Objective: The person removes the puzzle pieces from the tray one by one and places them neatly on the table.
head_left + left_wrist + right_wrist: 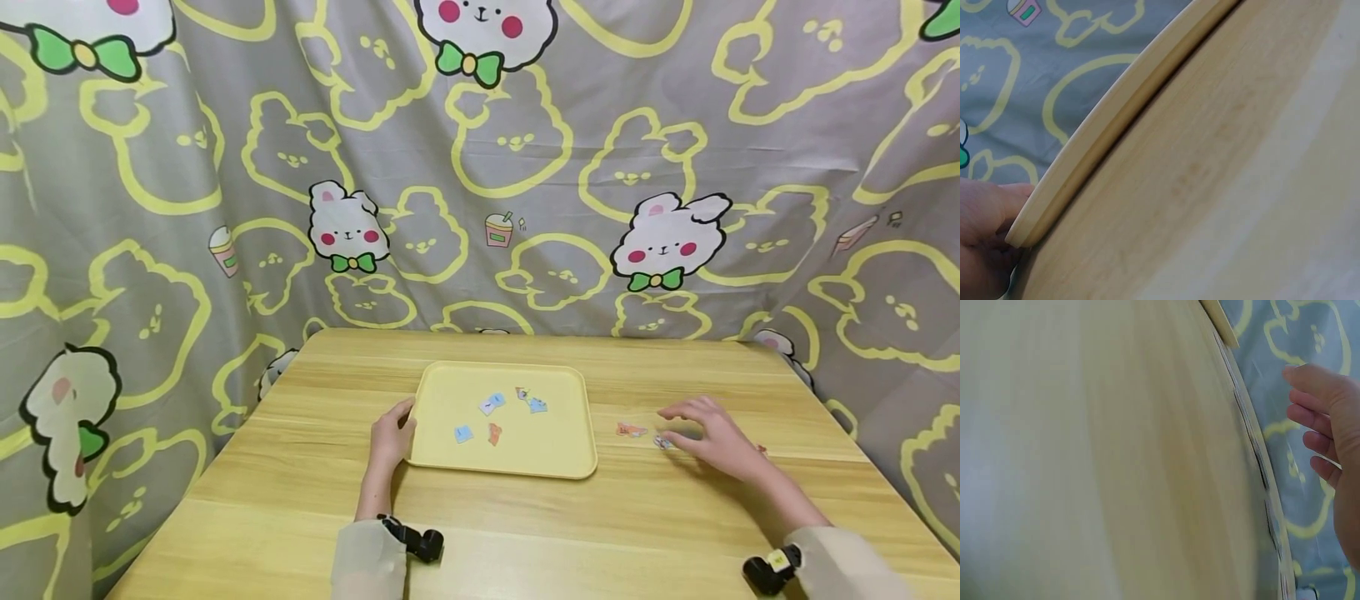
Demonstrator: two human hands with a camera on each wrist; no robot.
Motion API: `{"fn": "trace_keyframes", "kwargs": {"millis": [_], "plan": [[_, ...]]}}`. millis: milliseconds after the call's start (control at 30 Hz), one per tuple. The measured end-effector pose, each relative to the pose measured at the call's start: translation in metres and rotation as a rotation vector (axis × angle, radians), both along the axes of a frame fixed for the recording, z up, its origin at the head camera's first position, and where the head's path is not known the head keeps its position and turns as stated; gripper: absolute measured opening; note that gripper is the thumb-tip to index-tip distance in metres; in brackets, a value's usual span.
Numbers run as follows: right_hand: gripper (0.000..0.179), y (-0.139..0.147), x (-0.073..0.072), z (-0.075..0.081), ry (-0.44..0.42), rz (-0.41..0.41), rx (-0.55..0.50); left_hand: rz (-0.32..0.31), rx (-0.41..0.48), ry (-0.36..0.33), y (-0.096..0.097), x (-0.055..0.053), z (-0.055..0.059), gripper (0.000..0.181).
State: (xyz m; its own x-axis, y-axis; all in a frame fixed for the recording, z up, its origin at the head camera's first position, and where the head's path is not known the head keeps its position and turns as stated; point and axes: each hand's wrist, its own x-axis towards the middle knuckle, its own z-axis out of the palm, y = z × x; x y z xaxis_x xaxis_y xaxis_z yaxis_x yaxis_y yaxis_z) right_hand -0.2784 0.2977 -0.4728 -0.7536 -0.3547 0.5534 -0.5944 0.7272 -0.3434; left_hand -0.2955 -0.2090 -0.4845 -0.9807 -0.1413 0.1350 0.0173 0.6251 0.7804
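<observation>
Tray, left edge pinched by left hand fingers; right of it, right hand, fingers spread, near cutouts: I judge pickup, next needing a pinch.

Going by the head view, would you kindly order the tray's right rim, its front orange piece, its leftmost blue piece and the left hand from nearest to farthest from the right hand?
1. Tray's right rim, facing the right hand.
2. Front orange piece, inside the tray.
3. Leftmost blue piece, left of the orange one.
4. Left hand, at the tray's left edge.
</observation>
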Motion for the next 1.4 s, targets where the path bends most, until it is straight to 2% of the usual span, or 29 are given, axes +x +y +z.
{"fn": "trace_keyframes", "kwargs": {"millis": [200,433,633,767,1000,1400], "plan": [[0.031,-0.028,-0.014,-0.001,0.013,0.041,0.002,0.008,0.015,-0.003,-0.001,0.001,0.002,0.042],[0.031,-0.056,-0.028,-0.001,-0.043,0.077,-0.011,0.011,0.015,0.000,-0.002,0.000,0.001,0.043],[0.030,-0.078,-0.038,-0.003,-0.032,0.123,-0.028,0.014,-0.004,0.022,-0.002,-0.002,0.000,0.041],[0.031,-0.091,-0.044,-0.004,-0.056,0.141,-0.025,0.017,-0.009,0.035,-0.001,-0.002,0.000,0.041],[0.033,-0.111,-0.050,-0.003,-0.108,0.157,-0.021,0.005,0.000,0.015,0.000,0.001,0.000,0.041],[0.033,-0.130,-0.058,-0.004,-0.171,0.164,-0.019,0.009,0.006,0.024,0.000,0.000,-0.001,0.041]]}}
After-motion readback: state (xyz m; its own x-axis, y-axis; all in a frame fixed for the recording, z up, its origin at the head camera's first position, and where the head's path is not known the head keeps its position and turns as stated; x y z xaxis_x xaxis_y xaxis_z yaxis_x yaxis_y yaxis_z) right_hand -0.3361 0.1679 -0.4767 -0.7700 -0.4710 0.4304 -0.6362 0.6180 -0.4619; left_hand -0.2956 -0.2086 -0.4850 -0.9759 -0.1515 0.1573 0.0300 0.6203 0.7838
